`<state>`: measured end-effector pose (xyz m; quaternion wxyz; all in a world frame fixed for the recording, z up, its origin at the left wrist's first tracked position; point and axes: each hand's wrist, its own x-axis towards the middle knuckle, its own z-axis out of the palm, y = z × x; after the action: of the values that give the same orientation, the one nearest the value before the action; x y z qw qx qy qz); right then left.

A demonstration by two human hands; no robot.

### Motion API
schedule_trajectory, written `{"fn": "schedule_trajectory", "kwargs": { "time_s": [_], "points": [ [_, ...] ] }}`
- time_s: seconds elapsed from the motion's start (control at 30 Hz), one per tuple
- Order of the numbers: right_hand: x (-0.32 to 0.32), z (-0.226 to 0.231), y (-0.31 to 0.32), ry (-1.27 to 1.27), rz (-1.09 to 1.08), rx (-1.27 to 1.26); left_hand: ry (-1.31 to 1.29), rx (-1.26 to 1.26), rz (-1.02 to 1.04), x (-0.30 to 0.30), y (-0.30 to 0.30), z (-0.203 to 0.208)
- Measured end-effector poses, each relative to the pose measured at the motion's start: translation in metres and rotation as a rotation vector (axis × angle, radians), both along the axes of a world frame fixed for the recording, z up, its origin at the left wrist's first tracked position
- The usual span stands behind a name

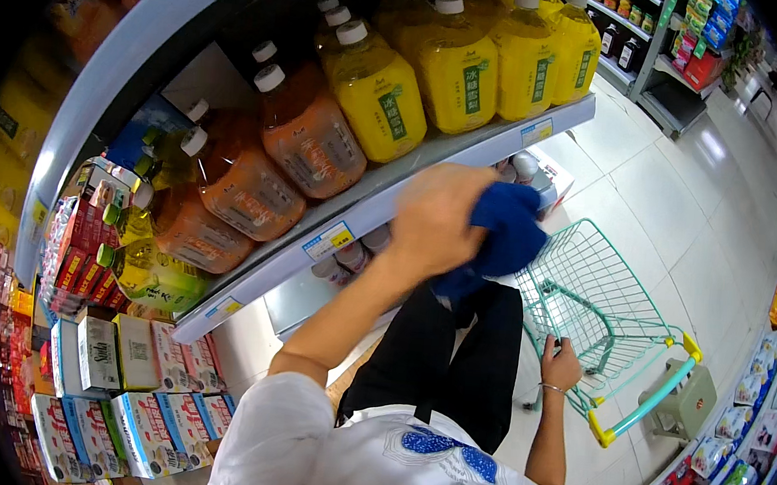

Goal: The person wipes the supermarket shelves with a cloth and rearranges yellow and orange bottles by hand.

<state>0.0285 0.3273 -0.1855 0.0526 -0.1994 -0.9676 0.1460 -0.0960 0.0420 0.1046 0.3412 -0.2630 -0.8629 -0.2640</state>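
Note:
My left hand (441,218), slightly smeared by motion, is closed on a bunched dark blue cloth (506,234). It is in front of the shelf edge (384,187), just below the yellow drink bottles (463,74). My right hand (563,365) hangs low beside my right leg, near the green wire shopping cart (619,304). Its thumb and fingers are apart, and I see nothing between them. Orange drink bottles (310,134) stand left of the yellow ones on the same shelf.
Boxed drinks (159,430) are stacked at the lower left. Under the shelf are cans (350,256). Behind the cart's handle stands a grey-green stool (682,397). More stocked shelves (756,376) line the right side, and another rack (642,43) stands at the far right.

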Motion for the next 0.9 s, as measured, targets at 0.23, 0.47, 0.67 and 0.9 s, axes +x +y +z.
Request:
{"fn": "schedule_trajectory", "kwargs": {
  "time_s": [0.23,0.47,0.67,0.9],
  "points": [
    [-0.063,0.037,0.020,0.227,0.329,-0.036,-0.057,-0.178,0.292,-0.004,-0.081,-0.035],
    [-0.215,0.282,-0.107,0.841,0.674,-0.096,0.070,-0.196,0.424,-0.019,-0.077,-0.054],
    [-0.335,0.371,-0.161,0.883,0.702,0.144,0.098,-0.191,0.397,-0.023,-0.077,-0.058],
    [-0.273,0.412,-0.169,0.514,0.696,-0.094,0.102,-0.198,0.430,-0.022,-0.079,-0.058]
  ]
}}
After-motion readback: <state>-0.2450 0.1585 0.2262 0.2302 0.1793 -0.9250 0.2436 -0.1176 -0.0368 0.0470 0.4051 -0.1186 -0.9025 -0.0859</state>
